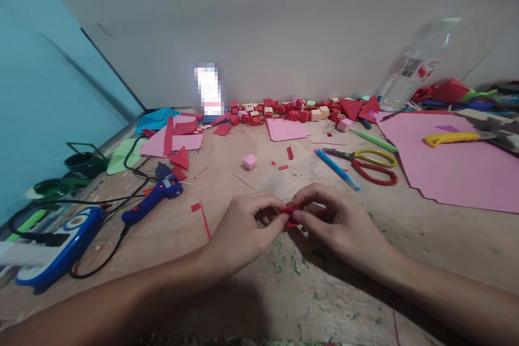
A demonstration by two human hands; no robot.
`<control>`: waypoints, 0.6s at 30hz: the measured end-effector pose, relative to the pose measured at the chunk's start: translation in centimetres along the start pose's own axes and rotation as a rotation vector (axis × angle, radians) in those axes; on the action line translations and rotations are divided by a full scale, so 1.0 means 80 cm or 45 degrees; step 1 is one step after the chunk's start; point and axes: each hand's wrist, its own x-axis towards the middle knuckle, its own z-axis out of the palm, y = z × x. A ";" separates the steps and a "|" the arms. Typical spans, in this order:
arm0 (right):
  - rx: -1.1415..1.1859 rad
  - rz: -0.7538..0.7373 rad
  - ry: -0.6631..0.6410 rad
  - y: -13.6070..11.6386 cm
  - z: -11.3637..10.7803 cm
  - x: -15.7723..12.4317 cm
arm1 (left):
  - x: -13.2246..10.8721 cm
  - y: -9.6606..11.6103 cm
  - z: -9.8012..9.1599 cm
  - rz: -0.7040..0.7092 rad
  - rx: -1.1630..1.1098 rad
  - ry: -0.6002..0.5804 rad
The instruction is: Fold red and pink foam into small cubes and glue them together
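Between the fingertips of both hands is a small piece of red paper (290, 217), partly covered by the fingers. My left hand (251, 224) pinches its left side with thumb and forefinger. On the other side, my right hand (330, 216) has its thumb and fingers closed on the same piece. Just beyond the hands sits a small pink paper cube (250, 161). Red paper scraps (289, 153) lie to its right. A blue pen (338, 169) and scissors with yellow and red handles (375, 166) rest ahead of my right hand.
A blue glue gun (156, 194) and a power strip (65, 246) with cables lie left. Small red, pink and cream paper cubes (292, 113) line the wall by a lit phone (209, 89). Pink sheets (454, 173), a yellow-handled cutter (454, 138) and a plastic bottle (417, 67) are right.
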 end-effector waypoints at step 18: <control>0.742 0.432 -0.180 -0.004 -0.004 0.009 | -0.002 0.005 -0.006 0.221 0.106 0.104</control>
